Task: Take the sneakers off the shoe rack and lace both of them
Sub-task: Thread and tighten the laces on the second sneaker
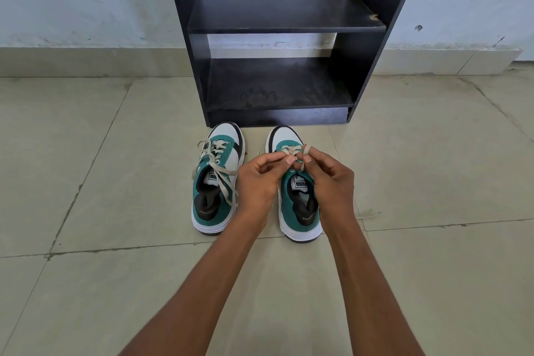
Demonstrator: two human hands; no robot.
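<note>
Beige floor tiles (121,182) carry two green and white sneakers, toes toward the black shoe rack (277,37) at the wall. On the left sneaker (215,182) the lace (215,166) lies loose. Both hands work over the right sneaker (299,199): the left hand (257,179) and the right hand (329,179) each pinch its lace (291,150) with the fingertips.
</note>
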